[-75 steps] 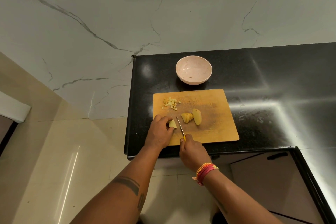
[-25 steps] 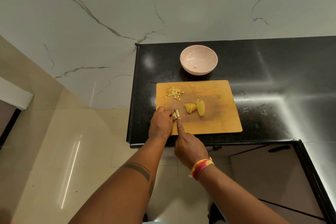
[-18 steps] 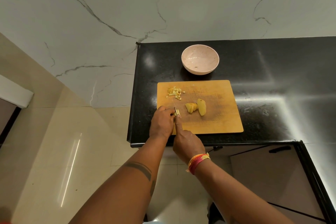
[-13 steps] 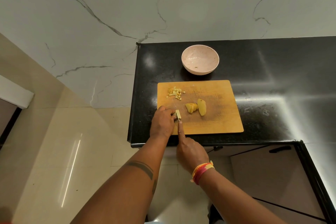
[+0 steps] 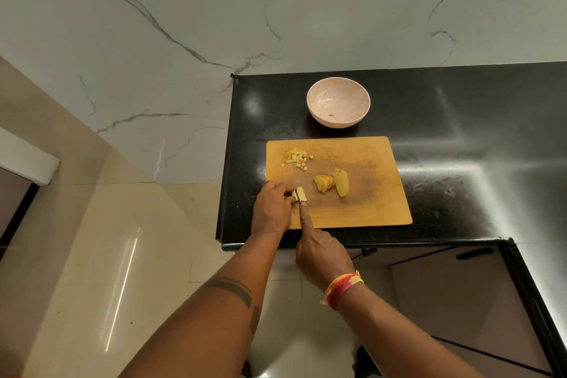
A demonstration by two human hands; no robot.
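Bowl (image 5: 337, 95): pale pink, on the counter (image 5: 460, 120) just behind the cutting board (image 5: 371, 199). It holds only a tiny speck near the bottom.

Cutting board: wooden, near the counter's front edge. Diced bits (image 5: 296, 158) in a small pile at the far left corner. Sliced potato (image 5: 324, 183) fanned near the middle, leaning against a potato half (image 5: 341, 182).

Potato piece (image 5: 300, 193): cut into strips, at the board's near left. Left grip (image 5: 271, 209) curled, fingertips pinching the piece from the left. Right grip (image 5: 322, 252) clenched round a knife (image 5: 297, 196), forefinger stretched forward, its tip touching the near end of the piece. Handle hidden inside the grip; only a thin dark line of blade shows at the piece. The grips sit just beside each other.

Surface: black polished stone, glare streaks on the right side. Behind it, a white marble wall (image 5: 184, 24) with grey veins. Beige floor tiles (image 5: 92, 255) to the left; cabinet doors (image 5: 460, 285) below the counter. Woven band (image 5: 343, 288) on the right wrist.
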